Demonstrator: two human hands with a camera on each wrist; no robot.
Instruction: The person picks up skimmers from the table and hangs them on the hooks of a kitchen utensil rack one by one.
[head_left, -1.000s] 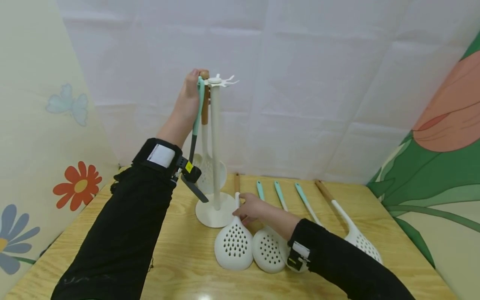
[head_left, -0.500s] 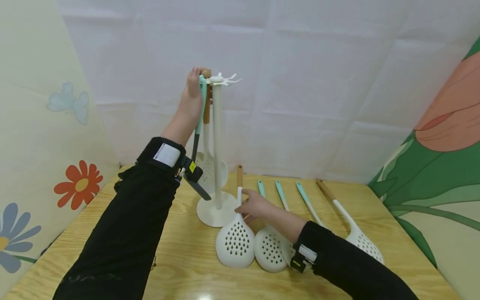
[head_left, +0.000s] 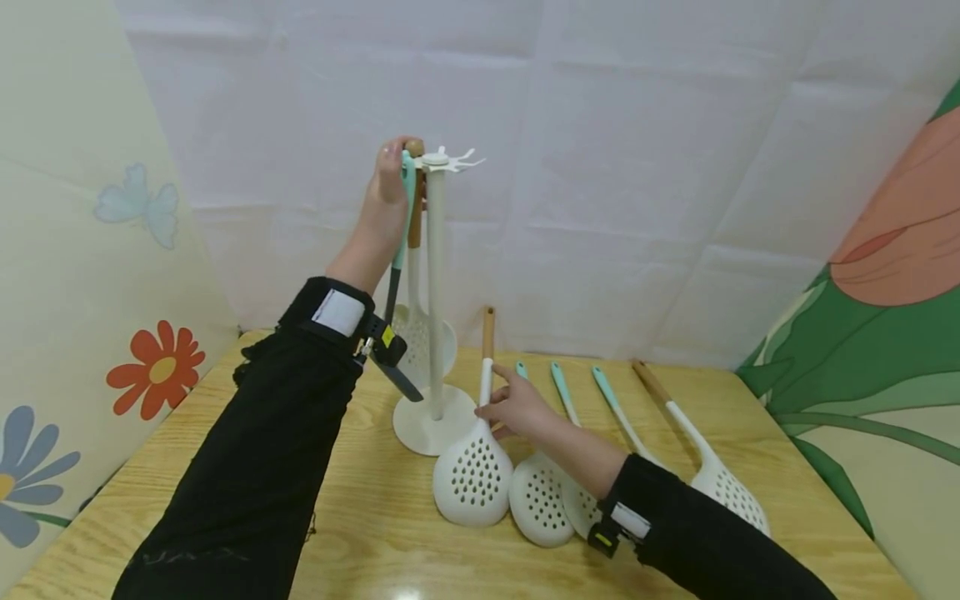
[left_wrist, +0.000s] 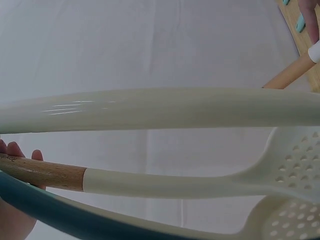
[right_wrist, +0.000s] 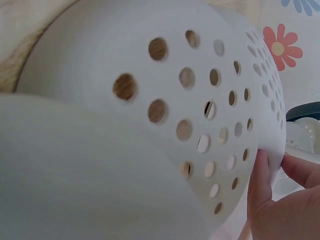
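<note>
Two hands are at work, one high and one low. My left hand is raised at the top of the white rack, its grip closed round the upper end of a teal-handled utensil that hangs down beside the post. A wooden-handled skimmer already hangs on the rack just behind it, its perforated bowl low near the round base.

My right hand pinches the neck of a second wooden-handled skimmer, which stands nearly upright with its handle up and its bowl resting on the table, just right of the rack base. Three teal-handled skimmers and another wooden-handled one lie flat on the table to the right, their bowls toward me.

The head view alone shows this layout and both arms in black sleeves. The left wrist view adds what it cannot: the rack post close up, the hung skimmer's wood-to-white joint, the dark teal handle below it, and my fingertips behind the wood. The right wrist view shows only the back of a perforated bowl filling the frame, with my fingers on its rim; the handle is out of view there.
</note>
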